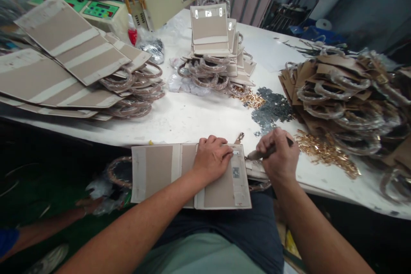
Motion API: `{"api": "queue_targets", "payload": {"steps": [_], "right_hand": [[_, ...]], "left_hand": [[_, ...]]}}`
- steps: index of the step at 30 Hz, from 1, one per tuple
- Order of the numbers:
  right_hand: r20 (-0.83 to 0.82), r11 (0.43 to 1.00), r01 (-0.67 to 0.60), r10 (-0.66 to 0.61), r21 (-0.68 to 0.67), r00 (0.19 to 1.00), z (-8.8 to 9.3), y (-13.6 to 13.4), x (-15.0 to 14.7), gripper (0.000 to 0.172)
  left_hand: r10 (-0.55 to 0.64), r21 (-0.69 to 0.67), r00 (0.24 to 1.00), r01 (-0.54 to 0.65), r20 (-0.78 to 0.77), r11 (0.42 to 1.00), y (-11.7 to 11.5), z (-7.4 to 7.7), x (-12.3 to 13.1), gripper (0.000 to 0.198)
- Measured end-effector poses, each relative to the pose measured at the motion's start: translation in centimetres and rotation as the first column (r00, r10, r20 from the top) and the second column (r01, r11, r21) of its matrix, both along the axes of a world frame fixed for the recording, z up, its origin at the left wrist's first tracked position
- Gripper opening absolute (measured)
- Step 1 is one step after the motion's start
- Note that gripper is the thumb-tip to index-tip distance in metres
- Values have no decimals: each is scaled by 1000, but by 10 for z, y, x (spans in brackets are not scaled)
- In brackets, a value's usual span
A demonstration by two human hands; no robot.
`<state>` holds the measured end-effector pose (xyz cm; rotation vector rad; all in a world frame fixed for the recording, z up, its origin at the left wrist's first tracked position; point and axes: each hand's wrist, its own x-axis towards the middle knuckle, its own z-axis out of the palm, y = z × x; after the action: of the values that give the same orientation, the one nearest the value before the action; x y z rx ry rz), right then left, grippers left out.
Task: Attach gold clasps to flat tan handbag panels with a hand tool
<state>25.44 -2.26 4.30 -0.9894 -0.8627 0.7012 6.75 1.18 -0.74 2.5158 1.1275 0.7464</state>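
Across the near edge of the white bench (180, 126) lies a flat beige-and-white bag panel (220, 195); my left hand (212, 156) rests on it, fingers loosely spread. My right grip (282, 156) is closed round a dark tapered tool (256, 154), its tip just beside the panel's right edge. Beyond lie loose gold metal strips (329, 156), then thin dark-grey plates (272, 107).

Shirt (199, 257) pale grey-green, plain fabric. Trousers (265, 231) dark navy, some folds. Left forearm (154, 212), right forearm (316, 222) bare; left hand (210, 158), right hand (282, 156) bare too.
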Motion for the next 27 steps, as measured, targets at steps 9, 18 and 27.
{"api": "queue_targets", "payload": {"steps": [9,18,27], "right_hand": [[-249,998,-58,59,14,967,-1,25,-10,52],[223,971,-224,238,-84,945,-9,25,-27,48],[282,975,-194,217,-110,934,-9,25,-28,57]], "left_hand": [[-6,-94,1000,5,-12,996,8,4,2,8],[-32,-124,999,27,-34,992,14,4,3,11],[-27,-342,963,-68,-267,937,39,28,2,34]]}}
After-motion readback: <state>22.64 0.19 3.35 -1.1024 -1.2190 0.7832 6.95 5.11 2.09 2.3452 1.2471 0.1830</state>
